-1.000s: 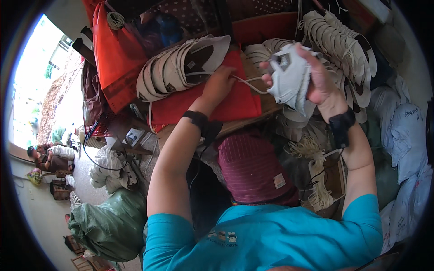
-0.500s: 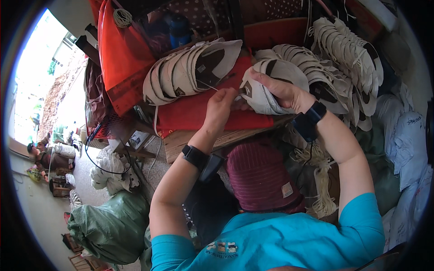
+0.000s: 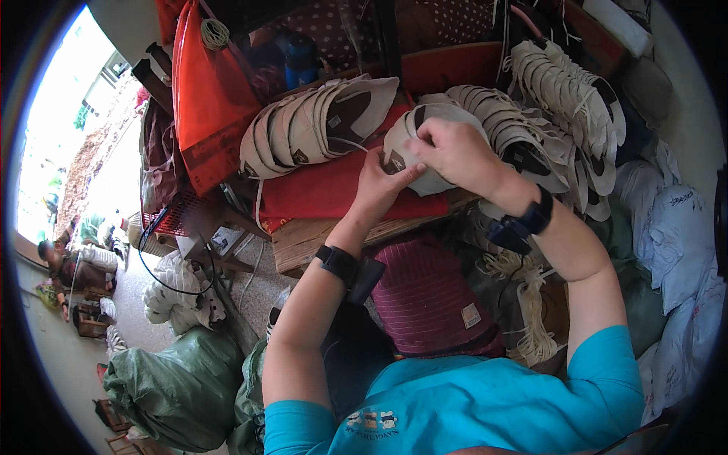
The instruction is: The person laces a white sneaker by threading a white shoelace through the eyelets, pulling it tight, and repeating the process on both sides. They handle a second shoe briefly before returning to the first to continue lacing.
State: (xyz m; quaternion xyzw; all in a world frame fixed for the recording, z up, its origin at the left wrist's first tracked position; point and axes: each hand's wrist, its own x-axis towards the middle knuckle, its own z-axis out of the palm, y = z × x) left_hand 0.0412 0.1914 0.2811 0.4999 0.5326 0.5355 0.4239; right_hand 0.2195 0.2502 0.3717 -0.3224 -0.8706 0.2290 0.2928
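A white shoe upper [image 3: 399,138] with a dark patch is between my hands above the red cloth. My left hand [image 3: 379,184] grips its near left edge, thumb on top and the other fingers mostly hidden. My right hand [image 3: 459,155] is over the upper with thumb and forefinger pinched together; what they hold, if anything, is too small to make out. A thin white lace [image 3: 350,142] runs from near my left hand toward the nested row of white uppers [image 3: 292,129] on the left.
The red cloth [image 3: 318,183] covers part of a wooden bench [image 3: 303,246]. More nested uppers [image 3: 504,125] lie at the right, with another bunch [image 3: 569,91] behind. An orange-red bag [image 3: 208,83] hangs at left. A maroon striped cushion [image 3: 425,303] and pale lace bundle [image 3: 535,326] sit below.
My right hand has gone from holding the upper's right side to a pinch above its middle. My left hand has shifted from pinching near the lace to gripping the upper's edge.
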